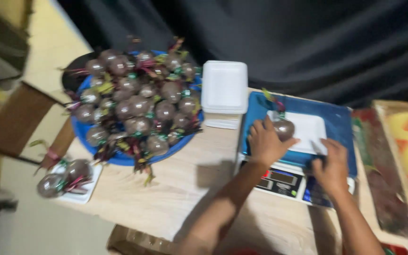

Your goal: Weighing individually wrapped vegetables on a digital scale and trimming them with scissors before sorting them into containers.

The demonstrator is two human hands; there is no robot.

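Observation:
My left hand (264,141) grips a dark round beet (284,127) with leafy stems, resting it on a white foam tray (310,130). That tray lies on the blue platform of a weighing scale (341,125). My right hand (330,169) sits at the scale's front right, fingers curled around a small knife (318,147) whose blade points over the tray's corner. The frame is blurred.
A blue basin (83,134) heaped with several beets (138,101) stands at the table's left. A stack of white foam trays (224,87) stands beside it. Another white tray with two beets (67,177) lies at the left edge. A wooden crate (402,156) stands on the right.

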